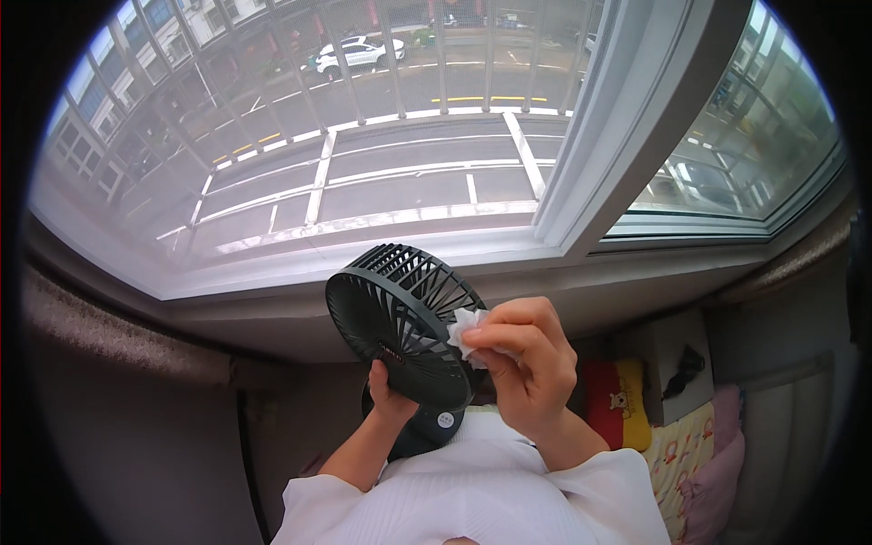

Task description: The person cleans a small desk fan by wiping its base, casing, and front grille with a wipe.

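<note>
A dark green desk fan [377, 313] with a round slatted cage is held up in front of me, its cage tilted. My left hand [391, 396] grips it from the lower left; the thumb lies on the grille near the centre badge, and the other fingers are hidden behind. Pinched between the thumb and fingers of my right hand [536, 368] is a crumpled white tissue [464, 331]. It is at the right rim of the cage; whether it touches the slats I cannot tell. Below the cage, the fan's dark base [425, 434] shows against my white top.
Beyond the fan runs a windowsill [581, 286] under a white-framed window [581, 182] with bars outside. To the right lie a red and yellow cushion [618, 400], a patterned yellow cloth [681, 459] and a pale box [677, 350] with a black object on it.
</note>
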Motion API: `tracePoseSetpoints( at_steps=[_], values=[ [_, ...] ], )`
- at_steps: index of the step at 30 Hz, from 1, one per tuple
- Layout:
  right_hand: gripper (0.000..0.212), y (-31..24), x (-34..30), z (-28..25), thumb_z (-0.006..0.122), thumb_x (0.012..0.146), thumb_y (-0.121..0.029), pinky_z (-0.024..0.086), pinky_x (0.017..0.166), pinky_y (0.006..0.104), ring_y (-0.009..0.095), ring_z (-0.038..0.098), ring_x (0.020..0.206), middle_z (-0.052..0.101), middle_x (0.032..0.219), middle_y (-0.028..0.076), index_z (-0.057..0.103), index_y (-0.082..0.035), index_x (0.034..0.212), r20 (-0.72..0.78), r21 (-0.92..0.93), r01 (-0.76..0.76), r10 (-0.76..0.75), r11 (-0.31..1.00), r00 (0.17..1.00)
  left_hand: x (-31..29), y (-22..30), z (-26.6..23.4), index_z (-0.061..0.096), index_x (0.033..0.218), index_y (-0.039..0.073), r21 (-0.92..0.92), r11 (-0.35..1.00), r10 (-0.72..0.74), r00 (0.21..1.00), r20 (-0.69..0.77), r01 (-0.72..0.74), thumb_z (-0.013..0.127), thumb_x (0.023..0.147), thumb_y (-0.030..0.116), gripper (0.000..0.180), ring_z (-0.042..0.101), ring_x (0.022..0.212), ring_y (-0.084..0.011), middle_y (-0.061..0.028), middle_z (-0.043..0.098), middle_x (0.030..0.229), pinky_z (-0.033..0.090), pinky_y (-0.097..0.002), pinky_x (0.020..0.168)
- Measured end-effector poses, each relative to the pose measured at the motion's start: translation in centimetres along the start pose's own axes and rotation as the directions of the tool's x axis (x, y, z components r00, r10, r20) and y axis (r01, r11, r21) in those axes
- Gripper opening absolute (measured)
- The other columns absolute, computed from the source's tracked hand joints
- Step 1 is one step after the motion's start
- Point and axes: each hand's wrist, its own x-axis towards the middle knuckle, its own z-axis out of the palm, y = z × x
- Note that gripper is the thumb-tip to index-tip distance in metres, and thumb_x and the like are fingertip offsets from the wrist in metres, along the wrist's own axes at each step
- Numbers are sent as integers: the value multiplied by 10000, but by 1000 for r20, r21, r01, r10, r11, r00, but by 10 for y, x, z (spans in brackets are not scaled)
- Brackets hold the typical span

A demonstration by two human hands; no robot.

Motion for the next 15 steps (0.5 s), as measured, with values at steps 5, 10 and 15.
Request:
tracePoseSetpoints(
  at_steps=[5, 10, 15],
  values=[
    [98, 11, 5, -1, 690, 832, 28, 466, 679, 270, 202, 576, 795, 610, 913, 85, 676, -32, 908, 8, -120, 170, -170, 978, 985, 0, 5, 13, 325, 1493, 129, 10, 1000, 21, 1000, -18, -20, 493, 867, 681, 852, 409, 1369, -273, -105, 412, 1489, 313, -443, 1151],
    [70, 7, 0, -1, 680, 850, 10, 469, 659, 254, 187, 576, 783, 603, 910, 87, 671, -30, 906, 24, -154, 82, -79, 985, 997, -5, -2, 9, 420, 1402, 60, -111, 993, 20, 990, -142, -36, 574, 874, 630, 793, 526, 1245, -289, -132, 536, 1348, 406, -443, 1071],
    [127, 10, 0, 2, 737, 790, -21, 414, 703, 301, 219, 558, 791, 633, 869, 57, 690, -65, 899, -16, -94, 64, -66, 994, 998, -4, -2, 5, 366, 1447, 83, -65, 998, 17, 995, -96, -23, 509, 886, 651, 812, 470, 1301, -291, -130, 474, 1416, 372, -456, 1100]
  ],
)
